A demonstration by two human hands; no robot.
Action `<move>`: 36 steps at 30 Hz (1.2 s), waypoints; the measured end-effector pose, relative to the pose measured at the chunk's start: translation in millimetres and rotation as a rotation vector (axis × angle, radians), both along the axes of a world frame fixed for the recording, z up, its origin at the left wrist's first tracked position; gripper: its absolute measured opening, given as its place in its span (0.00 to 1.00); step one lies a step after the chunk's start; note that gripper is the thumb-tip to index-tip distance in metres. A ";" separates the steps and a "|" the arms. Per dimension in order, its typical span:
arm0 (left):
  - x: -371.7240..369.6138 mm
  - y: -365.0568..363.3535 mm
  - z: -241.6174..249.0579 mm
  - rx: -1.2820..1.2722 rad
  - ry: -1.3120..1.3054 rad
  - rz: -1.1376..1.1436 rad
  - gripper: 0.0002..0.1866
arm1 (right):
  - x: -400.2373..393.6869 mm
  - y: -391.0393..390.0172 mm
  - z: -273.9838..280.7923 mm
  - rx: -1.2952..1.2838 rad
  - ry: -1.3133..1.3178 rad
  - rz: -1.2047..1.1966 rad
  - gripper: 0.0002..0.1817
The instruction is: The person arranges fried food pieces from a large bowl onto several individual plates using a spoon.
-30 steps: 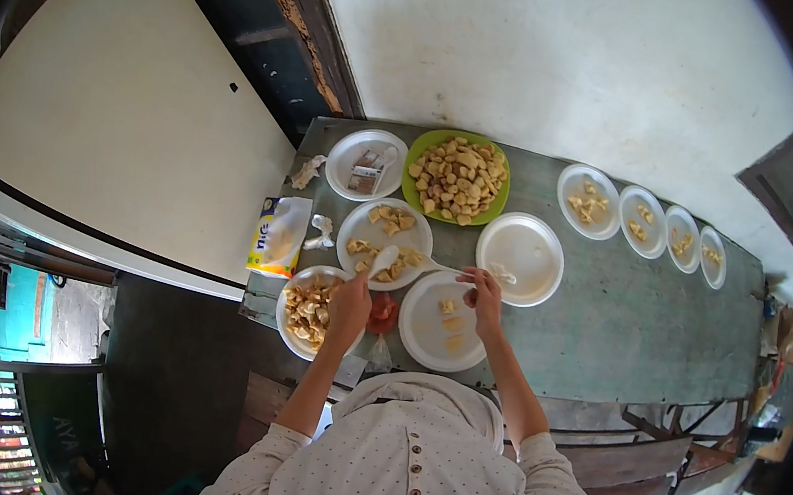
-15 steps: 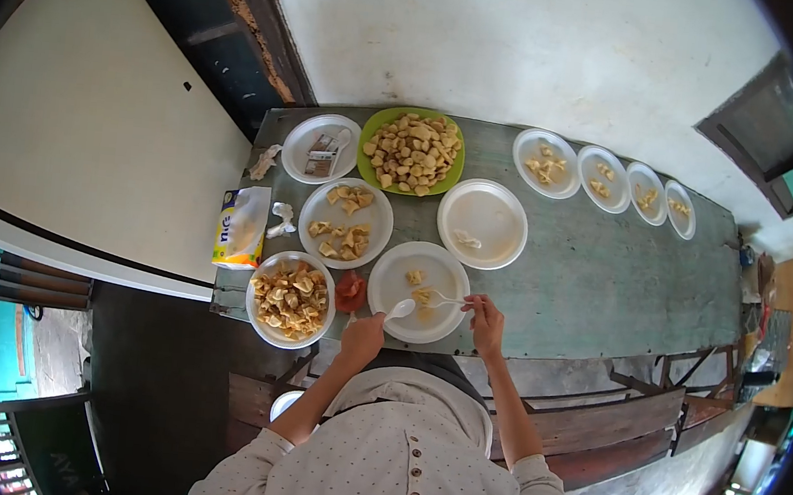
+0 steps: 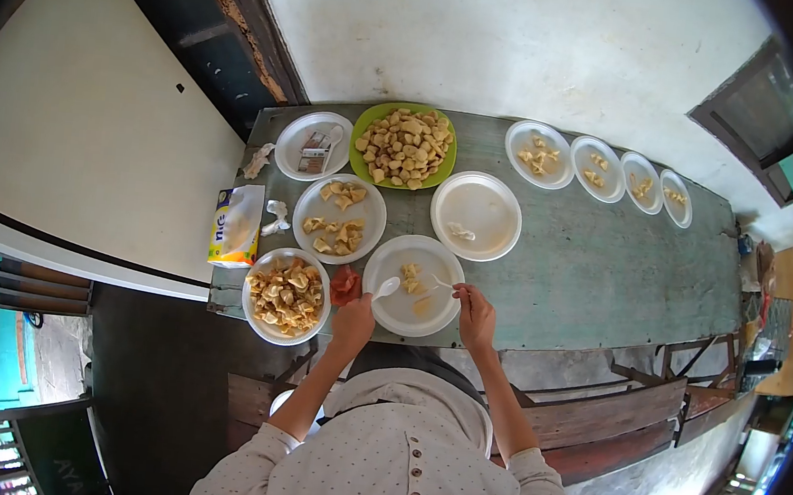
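A white plate [image 3: 388, 315] lies at the table's near edge in front of me, with small yellowish food pieces [image 3: 410, 276] gathered near its middle and a pale smear below them. My left hand [image 3: 353, 323], closed, grips a white plastic spoon [image 3: 388, 288] over the plate's left side. At the plate's right side my right hand [image 3: 476, 318] is closed on the handle of a white plastic fork [image 3: 443, 283], its tines close to the pieces. Beside my left hand lies a crumpled reddish-orange item [image 3: 345, 286].
A plate of fried pieces [image 3: 287, 296] stands at left, with a plate of folded pieces [image 3: 340, 220] behind it. A green dish [image 3: 404, 147] is heaped with chunks. A tissue pack [image 3: 236, 224] sits at the left edge. Several plates with small portions, including one plate [image 3: 539, 154], line the wall.
The food pieces on the near plate are now gathered into one cluster. The spoon has shifted left and away from me; the fork has drawn slightly right. The view has tilted a little.
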State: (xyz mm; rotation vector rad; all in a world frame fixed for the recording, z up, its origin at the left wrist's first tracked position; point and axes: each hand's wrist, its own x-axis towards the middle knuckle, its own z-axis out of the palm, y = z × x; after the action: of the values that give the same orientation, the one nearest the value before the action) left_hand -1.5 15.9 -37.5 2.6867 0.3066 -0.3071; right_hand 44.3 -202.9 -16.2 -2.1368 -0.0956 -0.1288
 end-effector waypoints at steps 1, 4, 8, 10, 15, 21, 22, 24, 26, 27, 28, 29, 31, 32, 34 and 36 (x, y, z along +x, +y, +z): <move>1.4 1.7 -7.9 0.002 -0.002 0.005 0.11 | 0.3 1.3 0.8 -0.015 0.021 0.010 0.11; 2.8 3.0 -18.4 0.007 -0.092 0.003 0.13 | -0.2 3.3 -2.3 -0.025 0.053 0.030 0.10; 5.3 -4.2 -13.0 0.006 -0.023 -0.060 0.12 | -4.0 1.8 -5.7 -0.009 0.068 0.026 0.10; 5.1 -5.2 -11.9 -0.021 -0.026 -0.039 0.11 | -8.4 0.6 1.3 -0.002 0.080 0.018 0.11; 4.7 -5.9 -11.0 0.050 -0.007 -0.134 0.14 | -18.0 -4.1 -2.1 0.014 0.029 0.011 0.11; 8.8 -6.7 -7.0 0.034 0.020 -0.127 0.14 | -23.5 -2.6 0.2 0.005 0.030 -0.017 0.11; 8.9 -5.3 -8.8 0.033 0.019 -0.125 0.14 | -24.4 -1.3 3.1 0.023 0.027 -0.037 0.10; 8.8 -1.2 -12.6 0.012 -0.015 -0.108 0.14 | -25.5 2.7 7.1 0.040 0.022 -0.052 0.10; 10.3 3.8 -13.7 -0.004 -0.026 -0.090 0.14 | -25.7 7.5 8.8 0.098 0.037 -0.037 0.09; 11.7 5.2 -8.6 -0.019 -0.034 -0.077 0.14 | -24.3 9.6 9.7 0.097 0.037 -0.030 0.09; 12.3 6.6 -3.2 -0.019 -0.035 -0.069 0.14 | -22.2 11.9 10.4 0.051 0.031 0.007 0.09; 12.4 8.5 2.9 -0.066 -0.054 -0.031 0.13 | -19.6 14.2 10.7 0.005 0.023 0.044 0.09; 16.5 14.5 6.0 -0.110 -0.080 0.021 0.13 | -12.8 17.0 8.0 0.013 -0.047 0.064 0.10; 18.1 19.7 1.0 -0.135 -0.203 0.030 0.13 | -9.1 19.3 6.6 0.023 -0.112 0.076 0.10; 20.3 29.5 14.8 -0.149 -0.324 0.056 0.13 | 0.5 27.2 11.4 0.075 -0.080 0.087 0.10; 24.7 39.1 31.0 -0.223 -0.194 0.181 0.13 | 13.4 37.1 13.9 0.123 -0.048 0.096 0.11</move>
State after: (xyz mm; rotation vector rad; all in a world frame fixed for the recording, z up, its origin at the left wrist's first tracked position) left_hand 23.1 55.0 -6.6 2.4252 0.4260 -0.0237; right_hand 57.7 -165.8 -2.3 -2.0026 -0.2126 -0.1268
